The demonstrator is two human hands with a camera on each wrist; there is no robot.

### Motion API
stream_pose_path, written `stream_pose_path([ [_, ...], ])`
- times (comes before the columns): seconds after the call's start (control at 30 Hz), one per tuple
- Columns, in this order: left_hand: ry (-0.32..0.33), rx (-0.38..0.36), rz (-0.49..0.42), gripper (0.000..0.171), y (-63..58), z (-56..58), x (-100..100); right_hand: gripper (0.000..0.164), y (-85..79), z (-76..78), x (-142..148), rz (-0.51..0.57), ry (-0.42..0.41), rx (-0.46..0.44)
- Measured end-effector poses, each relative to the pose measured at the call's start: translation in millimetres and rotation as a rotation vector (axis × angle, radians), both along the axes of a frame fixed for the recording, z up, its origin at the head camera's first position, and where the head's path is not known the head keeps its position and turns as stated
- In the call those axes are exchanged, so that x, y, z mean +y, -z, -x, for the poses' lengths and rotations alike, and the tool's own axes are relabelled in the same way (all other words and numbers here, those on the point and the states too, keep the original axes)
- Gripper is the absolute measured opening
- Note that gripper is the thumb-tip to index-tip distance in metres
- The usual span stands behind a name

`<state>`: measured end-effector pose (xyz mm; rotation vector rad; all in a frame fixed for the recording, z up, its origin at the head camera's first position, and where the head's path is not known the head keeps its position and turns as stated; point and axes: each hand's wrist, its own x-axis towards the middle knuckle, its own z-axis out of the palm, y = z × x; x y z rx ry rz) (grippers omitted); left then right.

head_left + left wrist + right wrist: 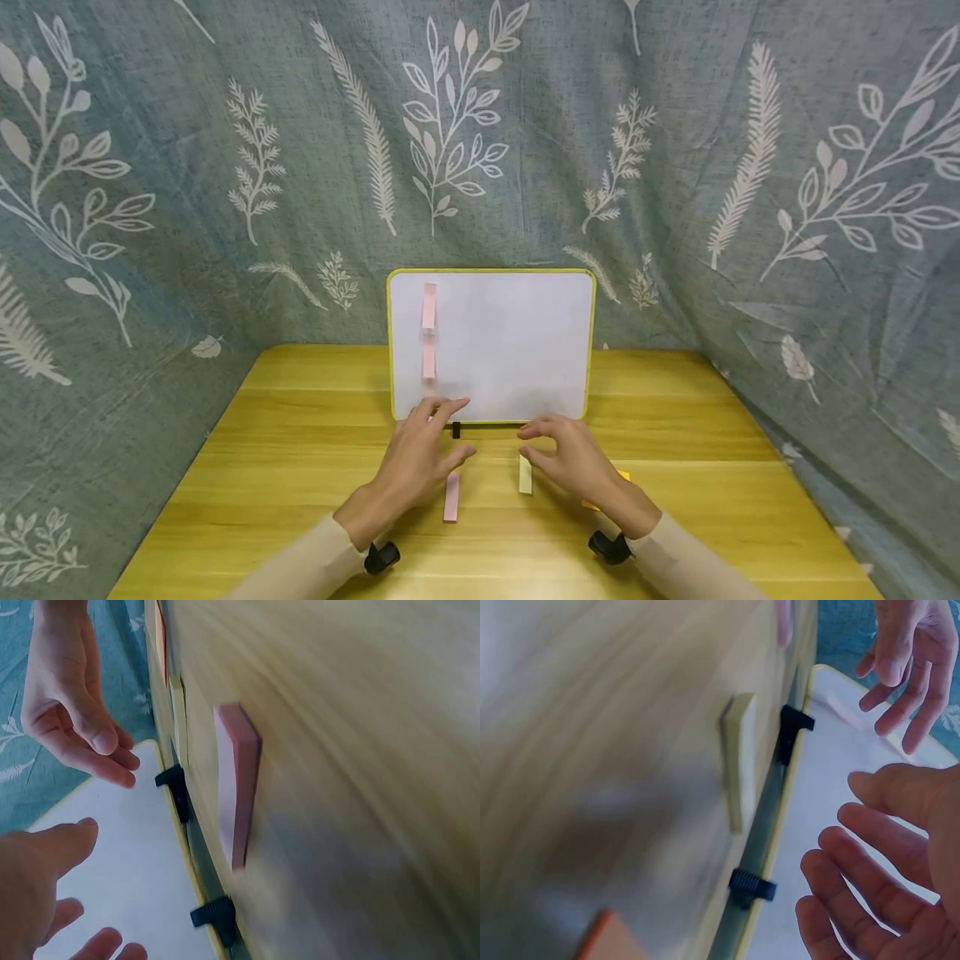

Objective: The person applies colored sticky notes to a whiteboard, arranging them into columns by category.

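Note:
Both hands hover over the table just in front of a whiteboard [510, 342], fingers loosely spread and nothing held. My left hand [416, 450] is above and behind a pad of pink sticky strips [451, 498], thumb near its far end. My right hand [577, 462] is beside a pale yellow sticky pad [525, 477], and its thumb overlaps the pad's far end in the head view. In the right wrist view the yellow pad [739, 765] lies on the table, apart from the fingers. Two pink strips, an upper one [429, 306] and a lower one [429, 357], are stuck in a column on the board's left side.
An orange sticky pad [624, 475] is partly hidden under the right wrist. Black feet, one seen here [456, 430], hold the yellow-framed board upright on the wooden table [300, 467]. A patterned curtain [510, 208] hangs behind and along both sides.

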<state>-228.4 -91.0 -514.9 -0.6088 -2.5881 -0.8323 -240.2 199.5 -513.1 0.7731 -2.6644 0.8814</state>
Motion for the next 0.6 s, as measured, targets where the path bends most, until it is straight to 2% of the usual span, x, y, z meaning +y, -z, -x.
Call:
stream_pose_path([
  [0.23, 0.091, -0.101, 0.029, 0.070, 6.0, 1.4, 20, 0.025, 7.3, -3.5, 15, -0.094, -0.007, 0.003],
  [0.6, 0.195, -0.249, 0.145, 0.071, 13.6, 8.2, 47, 0.045, 17.3, -6.6, 25, -0.141, -0.074, -0.018],
])
